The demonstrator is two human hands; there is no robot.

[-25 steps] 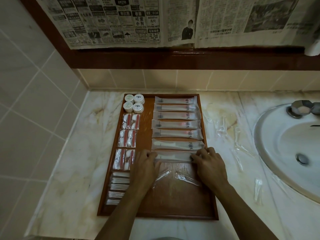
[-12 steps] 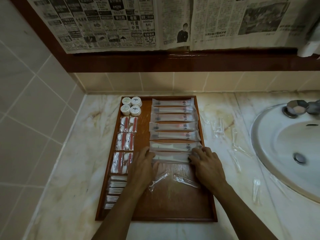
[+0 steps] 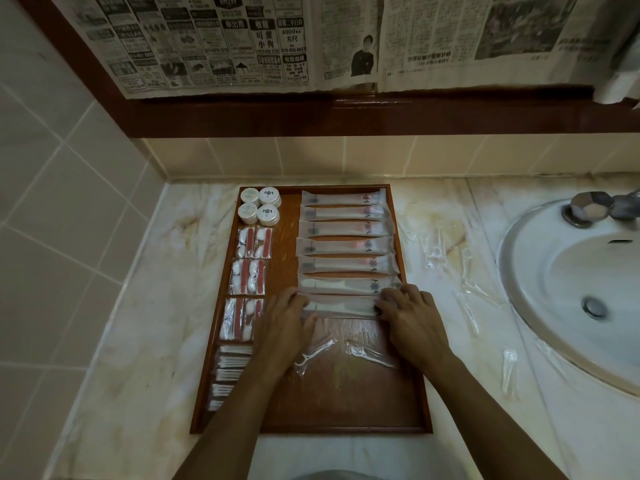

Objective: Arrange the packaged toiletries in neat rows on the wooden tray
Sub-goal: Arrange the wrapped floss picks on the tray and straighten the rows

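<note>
head view: both hands have hardly moved since a second ago. the left hand and the right hand still press the ends of the same long packet, the nearest one in the right row on the wooden tray. the fingers lie mostly flat on it, so this looks like nudging, not gripping. only the view shifted a little. i think the packet is just being made straight. two clear packets wait loose nearer on the tray.
</note>
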